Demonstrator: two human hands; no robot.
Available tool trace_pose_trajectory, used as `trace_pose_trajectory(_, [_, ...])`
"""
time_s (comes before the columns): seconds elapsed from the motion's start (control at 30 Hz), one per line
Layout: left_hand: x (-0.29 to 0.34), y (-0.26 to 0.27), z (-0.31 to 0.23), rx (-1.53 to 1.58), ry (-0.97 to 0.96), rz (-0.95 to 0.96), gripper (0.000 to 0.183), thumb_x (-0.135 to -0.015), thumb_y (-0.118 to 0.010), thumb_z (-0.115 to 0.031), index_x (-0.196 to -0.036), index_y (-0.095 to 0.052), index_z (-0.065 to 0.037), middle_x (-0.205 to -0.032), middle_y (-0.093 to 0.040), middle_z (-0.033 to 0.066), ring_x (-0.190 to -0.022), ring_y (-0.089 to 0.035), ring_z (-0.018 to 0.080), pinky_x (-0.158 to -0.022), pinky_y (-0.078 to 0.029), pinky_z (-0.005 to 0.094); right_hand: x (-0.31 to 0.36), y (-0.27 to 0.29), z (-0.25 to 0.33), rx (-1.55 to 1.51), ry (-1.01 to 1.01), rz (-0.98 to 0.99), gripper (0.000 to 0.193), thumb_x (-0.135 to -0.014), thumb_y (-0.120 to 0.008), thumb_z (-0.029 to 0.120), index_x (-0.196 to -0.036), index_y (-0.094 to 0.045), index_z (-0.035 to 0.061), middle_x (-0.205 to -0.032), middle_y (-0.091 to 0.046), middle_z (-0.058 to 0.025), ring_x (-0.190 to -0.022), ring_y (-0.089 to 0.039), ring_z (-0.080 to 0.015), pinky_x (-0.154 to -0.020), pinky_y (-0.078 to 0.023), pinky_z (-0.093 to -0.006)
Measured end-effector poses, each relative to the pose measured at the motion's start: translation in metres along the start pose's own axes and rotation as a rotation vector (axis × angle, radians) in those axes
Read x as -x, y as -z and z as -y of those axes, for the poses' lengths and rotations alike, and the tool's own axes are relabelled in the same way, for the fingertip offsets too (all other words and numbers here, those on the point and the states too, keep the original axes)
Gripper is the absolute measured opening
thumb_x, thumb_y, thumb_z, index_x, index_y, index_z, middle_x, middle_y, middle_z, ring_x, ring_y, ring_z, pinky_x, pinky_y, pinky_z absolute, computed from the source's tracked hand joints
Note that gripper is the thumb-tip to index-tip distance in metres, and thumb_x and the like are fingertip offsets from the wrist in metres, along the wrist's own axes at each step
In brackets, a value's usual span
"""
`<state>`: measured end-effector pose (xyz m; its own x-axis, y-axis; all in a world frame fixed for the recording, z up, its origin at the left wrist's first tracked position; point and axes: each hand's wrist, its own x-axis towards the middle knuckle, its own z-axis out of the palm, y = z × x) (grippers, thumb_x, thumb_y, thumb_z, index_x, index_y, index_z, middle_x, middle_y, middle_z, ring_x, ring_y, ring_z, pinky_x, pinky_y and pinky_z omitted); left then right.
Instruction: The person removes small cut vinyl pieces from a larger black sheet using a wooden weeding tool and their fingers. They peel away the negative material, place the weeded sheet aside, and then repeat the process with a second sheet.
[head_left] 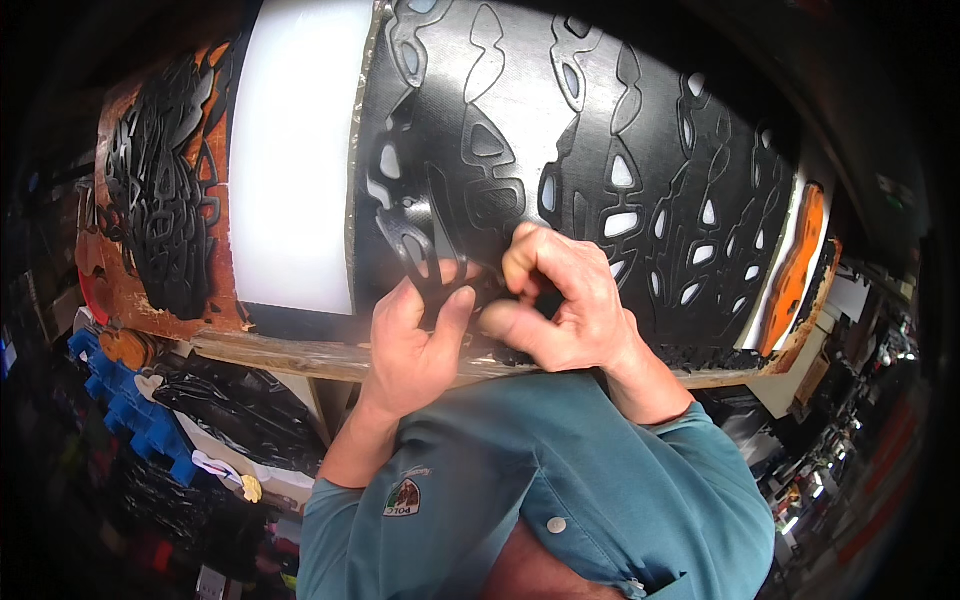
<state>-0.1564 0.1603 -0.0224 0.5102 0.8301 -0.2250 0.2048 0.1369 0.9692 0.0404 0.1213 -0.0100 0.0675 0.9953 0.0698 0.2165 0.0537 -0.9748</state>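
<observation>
A large black rubber-like sheet (640, 90), cut into rows of curvy outlines with small openings, lies on the bench in front of me. My left hand (420, 335) grips a glossy black cut-out piece (410, 245) with holes in it, near the sheet's front edge; part of it is lifted and bent. Close beside it, my right hand (570, 300) has its fingers curled and its thumb toward the left hand. Whatever sits between those right fingertips is hidden. A bright gap (535, 130) shows among the cut shapes beyond my hands.
Left of the sheet is a white board (295, 150), then a heap of black cut-outs (165, 190) on a reddish-brown surface. An orange curved template (795, 270) rests at the right end. The wooden bench edge (280, 355) runs before me; blue plastic parts (125, 390) sit below left.
</observation>
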Motion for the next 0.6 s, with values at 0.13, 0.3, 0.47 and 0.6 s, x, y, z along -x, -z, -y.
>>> trace_pose_trajectory(0.13, [-0.006, 0.008, 0.001, -0.123, -0.221, 0.166, 0.018, -0.106, -0.055, 0.002, -0.122, -0.060, 0.007, -0.109, -0.067, 0.0104, -0.094, -0.067, 0.0156, -0.086, -0.055, 0.0291, -0.004, -0.001, -0.009, 0.283, 0.043, 0.055, 0.037, -0.088, -0.084, 0.028, -0.084, -0.055, 0.0046, -0.074, -0.056, -0.0110, -0.060, -0.059, -0.0310, -0.053, -0.046, -0.0403])
trace_pose_trajectory(0.3, [-0.011, 0.006, -0.004, -0.101, -0.132, 0.034, 0.010, -0.105, -0.059, -0.004, -0.106, -0.064, 0.004, -0.088, -0.065, 0.0081, -0.071, -0.061, 0.0149, -0.063, -0.049, 0.0312, -0.018, 0.000, -0.019, 0.281, 0.194, 0.145, 0.033, -0.096, -0.075, 0.021, -0.075, -0.056, 0.0044, -0.069, -0.058, -0.0136, -0.059, -0.060, -0.0350, -0.053, -0.047, -0.0417])
trace_pose_trajectory(0.47, [-0.019, 0.006, -0.009, -0.123, -0.235, 0.063, 0.026, -0.102, -0.067, -0.019, -0.084, -0.061, -0.001, -0.076, -0.061, 0.0124, -0.064, -0.061, 0.0305, -0.060, -0.046, 0.0376, -0.016, 0.006, 0.003, -0.649, -0.367, 0.103, 0.045, -0.112, -0.056, 0.026, -0.072, -0.051, 0.0052, -0.065, -0.042, 0.0037, -0.055, -0.039, -0.0054, -0.046, -0.030, -0.0286])
trace_pose_trajectory(0.6, [-0.018, -0.001, -0.001, -0.053, -0.333, 0.090, 0.036, -0.105, -0.063, -0.025, -0.078, -0.056, -0.002, -0.072, -0.058, 0.0099, -0.063, -0.054, 0.0230, -0.058, -0.043, 0.0354, -0.011, 0.010, 0.023, -1.211, -0.813, -0.101, 0.041, -0.111, -0.056, 0.026, -0.073, -0.050, 0.0093, -0.063, -0.044, 0.0036, -0.049, -0.035, -0.0061, -0.045, -0.028, -0.0263])
